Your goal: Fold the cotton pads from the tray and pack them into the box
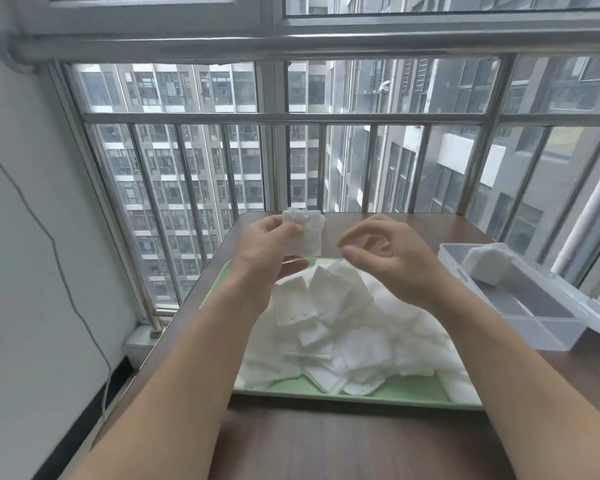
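Tray (326,396), pale green, sits on dark wood worktop (326,445) directly in front of the person. Loose pile of white cotton pads (343,327) covers most of it, heaped highest toward the far side and spilling to the right rim.

Left hand (267,247): raised above the far edge of the tray, thumb and fingers pinching one cotton pad (305,233) by its left side. Pad is held upright and clear of the pile; its upper edge looks crumpled or doubled over, but the exact fold cannot be made out.

Right hand (395,261): raised at similar height, just beside the held pad but not touching it. Fingers loosely curved, a small gap between index fingertip and thumb, nothing held.

Box (520,306): translucent plastic, on the worktop to the right of the tray, apart from it, divided into compartments. Stack of folded pads (489,263) lies in the far compartment, tilted. Clear lid (586,299) lies open along the right side of the box.

Surroundings: metal window railing (291,117) behind the worktop, apartment blocks beyond the glass. Thin cable (49,237) hangs down the white wall at left.
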`<state>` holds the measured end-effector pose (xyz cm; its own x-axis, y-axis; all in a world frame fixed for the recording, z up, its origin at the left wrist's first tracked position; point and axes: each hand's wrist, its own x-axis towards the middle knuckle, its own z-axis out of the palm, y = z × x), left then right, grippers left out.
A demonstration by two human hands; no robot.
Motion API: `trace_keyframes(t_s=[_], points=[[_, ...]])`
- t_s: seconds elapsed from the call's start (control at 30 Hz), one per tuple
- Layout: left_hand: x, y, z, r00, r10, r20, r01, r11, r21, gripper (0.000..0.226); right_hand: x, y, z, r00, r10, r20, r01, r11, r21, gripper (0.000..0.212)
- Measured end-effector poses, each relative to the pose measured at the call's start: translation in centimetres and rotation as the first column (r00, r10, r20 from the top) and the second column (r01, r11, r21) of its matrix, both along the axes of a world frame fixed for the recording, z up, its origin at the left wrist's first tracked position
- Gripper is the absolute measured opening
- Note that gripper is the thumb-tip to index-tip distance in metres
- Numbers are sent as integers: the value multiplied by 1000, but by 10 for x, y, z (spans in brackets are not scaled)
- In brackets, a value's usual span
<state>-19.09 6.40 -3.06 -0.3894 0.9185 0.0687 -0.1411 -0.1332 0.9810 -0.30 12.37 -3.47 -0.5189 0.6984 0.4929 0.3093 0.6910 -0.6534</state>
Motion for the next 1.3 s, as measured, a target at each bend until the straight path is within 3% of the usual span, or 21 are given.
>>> trace_keyframes(t_s=[0.13,0.23,0.33,0.47,0.53,0.6,0.7,0.8,0.93,1.13,1.3], points=[[2,-1,1,999,24,-39,-23,1000,18,11,-9,-5,-16,934,-109,339,61,987,149,26],[1,-1,1,998,41,-52,-40,999,30,11,-13,-7,-20,981,-89,173,46,969,241,10],[2,-2,1,992,87,-88,-83,995,56,11,-12,-7,-16,997,-81,17,71,941,332,11],[4,-2,1,961,179,-209,-154,979,130,9,-9,-8,-12,990,-103,-95,125,952,278,7],[6,-2,1,945,186,-269,-153,979,138,10,-5,-9,-10,997,-65,-49,73,979,190,7],[7,-1,-1,944,159,-288,-134,985,105,9,-3,-9,-10,992,-39,119,22,991,134,18],[7,0,-3,941,156,-301,-136,987,85,9,-8,-7,-17,965,-58,255,16,987,163,24],[6,1,-3,941,172,-292,-153,985,85,9,-12,-6,-20,991,-60,120,30,971,237,8],[5,2,-3,941,182,-286,-168,983,72,11,-8,-6,-14,994,-82,-78,97,974,205,8],[10,-1,-5,941,92,-325,-78,995,54,15,-4,-6,-5,942,-77,-327,51,995,-89,14],[15,-5,-5,947,59,-315,-21,992,124,25,-1,-9,-1,869,-64,-491,-105,945,-310,14]])
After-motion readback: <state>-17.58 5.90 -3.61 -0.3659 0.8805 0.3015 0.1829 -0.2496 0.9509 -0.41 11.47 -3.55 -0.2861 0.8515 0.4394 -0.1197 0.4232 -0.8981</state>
